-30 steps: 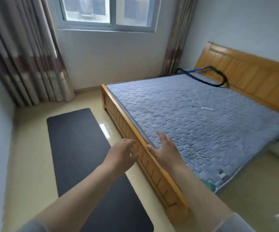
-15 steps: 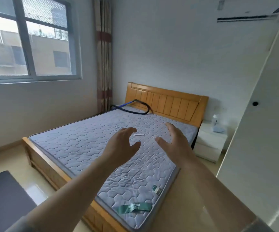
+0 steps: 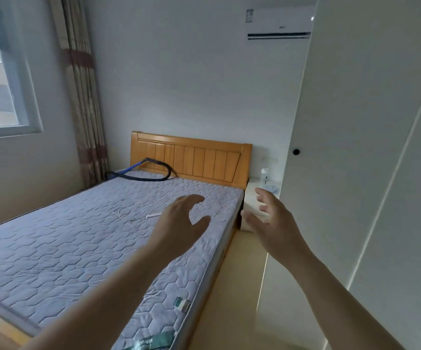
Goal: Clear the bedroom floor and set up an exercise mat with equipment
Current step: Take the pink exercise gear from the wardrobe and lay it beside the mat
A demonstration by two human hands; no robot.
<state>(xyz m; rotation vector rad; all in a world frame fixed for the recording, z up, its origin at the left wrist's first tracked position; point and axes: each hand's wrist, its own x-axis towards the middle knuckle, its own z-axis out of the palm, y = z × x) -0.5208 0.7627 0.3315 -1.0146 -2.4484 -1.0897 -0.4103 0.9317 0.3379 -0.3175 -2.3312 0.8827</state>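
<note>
My left hand [image 3: 176,223] hovers above the right side of the grey quilted mattress [image 3: 78,243], fingers relaxed and spread, holding nothing. My right hand [image 3: 272,221] is raised over the gap between bed and wardrobe, also relaxed and empty. A black and blue hoop [image 3: 141,171] leans against the wooden headboard [image 3: 191,157] at the bed's far end. A small white stick-like object [image 3: 154,215] lies on the mattress just left of my left hand. The exercise mat is out of view.
A white nightstand [image 3: 252,198] with a bottle [image 3: 264,176] stands beside the headboard. White wardrobe doors [image 3: 368,173] fill the right. A narrow strip of floor [image 3: 232,286] runs between bed and wardrobe. Curtain [image 3: 83,97] and window [image 3: 0,72] are at left.
My view has swung right, from the dark mat on the floor to the headboard, nightstand and wardrobe. Both hands stay raised and empty, now farther apart.
</note>
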